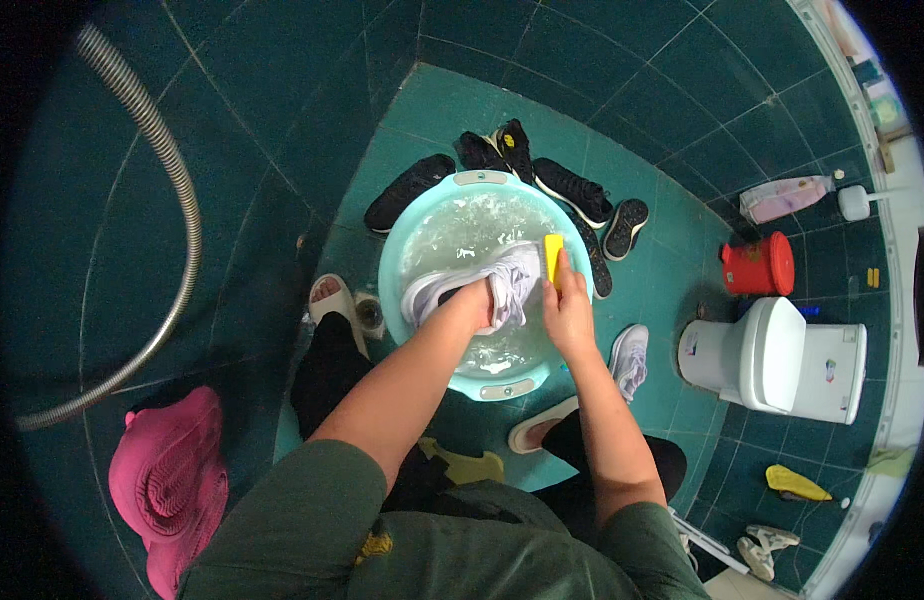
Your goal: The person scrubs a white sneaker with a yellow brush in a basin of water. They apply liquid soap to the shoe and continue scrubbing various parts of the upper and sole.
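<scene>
A light-blue plastic basin [390, 247] of cloudy, sudsy water stands on the floor before me. Over the water is a white lace-up shoe [518, 274], its toe towards the right. My left hand [478, 304] reaches into the shoe's opening and holds it from within; the fingers are hidden. In my right hand [568, 307] is a yellow scrubbing brush [553, 259], its bristles against the toe of the shoe.
Black shoes [413, 191] lie around the basin's far side. A grey-white shoe [629, 360] lies to its right, near a toilet [777, 360] and a red bin [766, 264]. A floor drain [369, 311] is at the left; a metal hose [184, 202] hangs there.
</scene>
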Motion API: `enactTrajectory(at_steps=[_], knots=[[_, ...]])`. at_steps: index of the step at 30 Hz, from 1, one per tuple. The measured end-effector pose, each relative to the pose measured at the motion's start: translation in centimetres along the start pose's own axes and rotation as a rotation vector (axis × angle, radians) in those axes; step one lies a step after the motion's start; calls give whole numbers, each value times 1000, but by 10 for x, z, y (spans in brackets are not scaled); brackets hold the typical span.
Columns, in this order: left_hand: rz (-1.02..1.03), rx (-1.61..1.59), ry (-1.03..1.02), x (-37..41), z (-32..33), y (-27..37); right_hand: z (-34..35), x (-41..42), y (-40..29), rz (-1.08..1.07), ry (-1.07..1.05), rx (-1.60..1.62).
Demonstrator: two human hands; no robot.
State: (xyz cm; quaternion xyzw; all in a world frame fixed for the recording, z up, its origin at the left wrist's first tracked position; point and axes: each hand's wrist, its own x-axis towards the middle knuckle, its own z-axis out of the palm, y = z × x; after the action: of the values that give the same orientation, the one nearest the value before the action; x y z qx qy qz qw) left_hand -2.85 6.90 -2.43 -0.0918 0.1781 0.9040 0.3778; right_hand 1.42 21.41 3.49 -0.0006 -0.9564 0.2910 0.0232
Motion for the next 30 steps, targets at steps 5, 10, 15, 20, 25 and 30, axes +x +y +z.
enactTrajectory(at_steps=[5,10,15,20,25,30], knots=[[-20,-316,-36,41,-108,-15,31,14,-2,-58,-132,-90],[-35,-109,330,23,-47,-2,45,26,20,84,-222,-245],[-8,-302,148,17,-63,-5,40,31,2,99,-348,21],[113,-58,98,6,-4,3,1,11,-7,-19,-180,18],[395,468,-299,20,2,10,-23,6,-34,-59,-12,13],[611,1942,-161,-14,61,36,-40,3,-43,-154,-39,-230]])
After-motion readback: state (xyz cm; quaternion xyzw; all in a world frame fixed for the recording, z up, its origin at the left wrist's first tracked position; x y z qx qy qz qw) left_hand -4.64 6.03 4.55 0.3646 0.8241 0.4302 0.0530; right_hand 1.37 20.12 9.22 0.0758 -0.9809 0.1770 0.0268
